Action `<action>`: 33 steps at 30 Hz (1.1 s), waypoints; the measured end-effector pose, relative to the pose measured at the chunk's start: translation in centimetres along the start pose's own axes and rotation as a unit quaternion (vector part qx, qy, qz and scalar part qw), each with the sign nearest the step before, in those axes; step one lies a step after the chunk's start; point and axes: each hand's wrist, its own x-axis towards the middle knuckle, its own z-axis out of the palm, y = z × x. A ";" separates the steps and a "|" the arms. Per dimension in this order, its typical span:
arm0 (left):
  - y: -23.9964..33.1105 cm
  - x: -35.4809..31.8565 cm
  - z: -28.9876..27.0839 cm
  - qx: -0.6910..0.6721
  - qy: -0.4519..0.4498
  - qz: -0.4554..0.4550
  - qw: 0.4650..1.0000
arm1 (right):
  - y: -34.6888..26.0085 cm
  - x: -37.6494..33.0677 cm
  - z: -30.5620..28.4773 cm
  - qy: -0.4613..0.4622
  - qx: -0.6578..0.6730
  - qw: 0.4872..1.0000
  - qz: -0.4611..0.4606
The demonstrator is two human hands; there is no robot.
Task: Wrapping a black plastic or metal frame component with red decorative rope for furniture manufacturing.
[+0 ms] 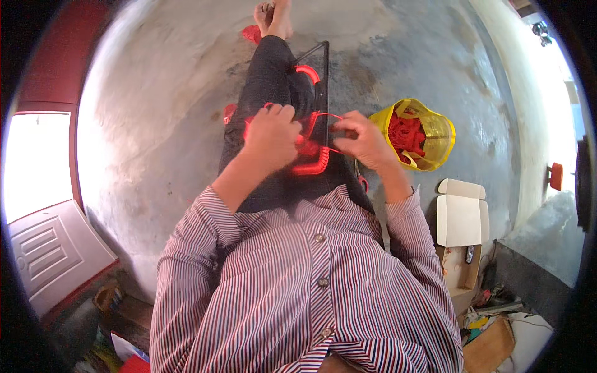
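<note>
A dark frame lies along my thigh, with red cord wound in a ridged band on its near part and a smooth red band farther up. My left hand is closed over red cord at the frame's left side; its fingers partly cover the cord. To the right of the frame, my right hand has its fingers curled together at a thin red strand that comes from the frame. Another red strand runs below that hand. Its fingertips are slightly blurred.
Right of my hands stands a yellow basket with red cord inside. Red-handled scissors lie by my right thigh. An open cardboard box sits farther right. Red bundles lie by my left knee and foot.
</note>
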 end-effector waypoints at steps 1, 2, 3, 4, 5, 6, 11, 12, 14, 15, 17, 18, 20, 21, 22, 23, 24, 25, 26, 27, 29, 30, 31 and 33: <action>0.7 0.2 0.6 0.005 0.044 -0.006 0.999 | 0.1 0.3 0.7 -0.045 -0.093 0.995 -0.007; 1.4 0.6 1.3 -0.082 0.042 -0.067 0.993 | 0.2 0.5 1.2 -0.044 -0.118 0.992 0.000; 2.0 0.6 2.0 -0.192 0.012 -0.102 0.976 | 0.3 0.6 1.5 -0.047 -0.118 0.992 0.001; 2.2 0.8 2.5 -0.228 0.022 -0.114 0.967 | 0.4 0.7 1.9 -0.050 -0.193 0.980 0.016; 2.3 0.8 3.2 -0.213 0.024 -0.153 0.965 | 0.4 0.7 1.7 -0.034 -0.261 0.965 0.005; 2.3 0.7 3.7 -0.240 0.080 -0.125 0.959 | 0.4 0.5 1.8 -0.057 -0.269 0.961 0.028; 1.8 1.0 5.8 -0.434 0.239 -0.175 0.851 | -1.2 -0.8 -0.6 0.114 -0.059 0.991 -0.034; 2.1 1.1 6.0 -0.602 0.125 -0.218 0.758 | -2.1 -1.1 -1.4 0.136 0.055 0.988 -0.040; 2.8 1.3 6.1 -0.727 -0.016 -0.247 0.640 | -4.2 -2.1 -2.8 0.115 0.248 0.960 -0.053; 3.3 1.3 6.0 -0.722 -0.013 -0.271 0.636 | -5.6 -2.7 -3.6 0.112 0.438 0.890 -0.051; 4.0 1.2 5.6 -0.733 0.011 -0.270 0.625 | -8.2 -3.4 -4.7 -0.031 0.509 0.848 -0.143; 4.4 1.0 5.4 -0.723 0.026 -0.272 0.635 | -9.7 -4.5 -4.4 -0.015 0.563 0.819 -0.112; 4.6 0.9 5.1 -0.735 0.031 -0.290 0.612 | -12.8 -6.6 -3.8 -0.056 0.642 0.756 -0.111; 4.5 0.9 5.0 -0.746 0.037 -0.302 0.592 | -14.3 -7.3 -3.8 -0.114 0.669 0.725 -0.115; 4.4 0.9 5.1 -0.747 0.037 -0.303 0.591 | -15.8 -7.9 -3.8 -0.192 0.672 0.706 -0.112; 4.3 0.9 5.1 -0.756 0.037 -0.290 0.586 | -17.1 -8.3 -3.5 -0.255 0.693 0.664 -0.118; 4.3 1.0 5.2 -0.768 0.032 -0.265 0.582 | -18.3 -8.8 -3.1 -0.267 0.678 0.678 -0.098; 4.4 1.1 5.2 -0.763 0.036 -0.276 0.583 | -19.3 -9.1 -2.9 -0.235 0.643 0.723 -0.092; 4.7 1.1 5.1 -0.756 0.039 -0.285 0.588 | -20.1 -9.1 -2.9 -0.215 0.599 0.766 -0.087; 5.0 1.0 4.9 -0.755 0.045 -0.279 0.591 | -20.6 -9.1 -3.2 -0.199 0.609 0.763 -0.087; 6.0 0.9 4.1 -0.581 0.173 -0.233 0.760 | -20.8 -8.9 -4.2 -0.111 0.646 0.746 -0.115; 6.6 0.6 3.5 -0.390 0.255 -0.169 0.868 | -20.5 -8.8 -4.7 -0.108 0.632 0.753 -0.146; 7.0 0.3 2.7 -0.370 0.289 -0.153 0.870 | -19.8 -8.5 -5.3 -0.120 0.607 0.776 -0.122; 7.4 -0.3 1.0 -0.413 0.208 0.019 0.886 | -17.8 -8.2 -6.0 -0.077 0.528 0.810 -0.244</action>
